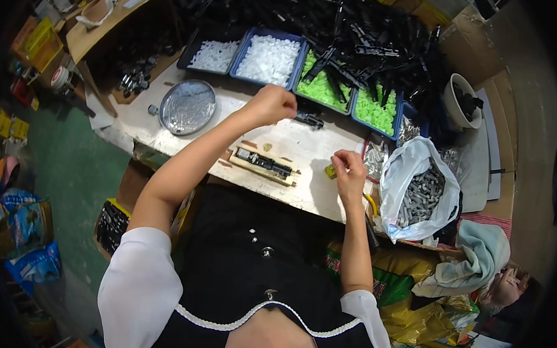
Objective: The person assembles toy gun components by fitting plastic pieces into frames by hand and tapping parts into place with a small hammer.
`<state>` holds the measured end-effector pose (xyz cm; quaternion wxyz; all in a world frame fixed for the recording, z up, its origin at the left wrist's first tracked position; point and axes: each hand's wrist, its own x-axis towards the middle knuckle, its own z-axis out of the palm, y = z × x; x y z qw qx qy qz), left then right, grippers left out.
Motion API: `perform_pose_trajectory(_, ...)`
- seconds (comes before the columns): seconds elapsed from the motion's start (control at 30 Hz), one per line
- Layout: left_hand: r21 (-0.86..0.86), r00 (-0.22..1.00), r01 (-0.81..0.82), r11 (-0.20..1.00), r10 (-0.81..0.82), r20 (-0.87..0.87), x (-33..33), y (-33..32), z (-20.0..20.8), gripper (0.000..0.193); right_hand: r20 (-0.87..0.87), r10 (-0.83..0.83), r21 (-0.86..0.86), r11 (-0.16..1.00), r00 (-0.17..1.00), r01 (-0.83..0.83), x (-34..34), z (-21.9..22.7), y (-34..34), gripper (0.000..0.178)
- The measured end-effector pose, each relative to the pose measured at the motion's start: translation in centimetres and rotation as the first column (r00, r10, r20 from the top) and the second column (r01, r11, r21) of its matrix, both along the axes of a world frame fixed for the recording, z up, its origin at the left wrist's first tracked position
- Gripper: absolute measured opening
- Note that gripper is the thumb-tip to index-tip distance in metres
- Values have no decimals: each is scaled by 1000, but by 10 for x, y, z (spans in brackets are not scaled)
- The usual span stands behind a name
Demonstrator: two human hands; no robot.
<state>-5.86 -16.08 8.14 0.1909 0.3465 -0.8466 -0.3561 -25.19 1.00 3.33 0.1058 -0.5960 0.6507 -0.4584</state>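
Note:
My left hand (273,104) hovers over the table just in front of the tray of white plastic pieces (273,53). Its fingers are curled together, and whatever they hold is too small to make out. Just right of it lies a black part (309,119). Over on the right, my right hand (349,167) has thumb and fingertips pressed together beside a small yellow block (330,171); anything in the pinch cannot be made out. Between my forearms sits a pale fixture block (241,162) with a long black mechanism (267,165) lying in it.
Two trays of green pieces (376,111) stand before a heap of black parts (361,36). A round metal dish (187,107) is on the left. At right are a white bag of grey metal parts (425,194), a yellow-handled tool (371,205) and a white bucket (462,102).

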Motion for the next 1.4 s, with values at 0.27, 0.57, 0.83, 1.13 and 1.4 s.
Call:
perform_pose_trajectory(0.27, -459, 945, 31, 888, 124, 304, -93, -50, -23, 11, -55, 25, 5, 1000, 998, -25, 3, -6, 7, 8)
perform_pose_trajectory(0.57, -407, 993, -15, 913, 59, 97, -89, -68, -35, 12, -5, 8, -32, 999, 1000, -8, 3, 0, 1, 7)
perform_pose_trajectory(0.83, 582, 611, 263, 769, 334, -718, -3, 30, 1, 12, 864, 94, -14, 987, 494, -162, 27, 28, -20, 18)
perform_pose_trajectory(1.13, 489, 428, 400, 775, 314, -848, 46, 94, -19, 9, 938, 230, -153, 946, 259, -286, 93, 51, -39, 15)
perform_pose_trajectory(1.4, 448, 442, 318, 836, 287, -850, 56, 100, -22, 10, 943, 204, -102, 929, 263, -356, 107, 54, -38, 13)
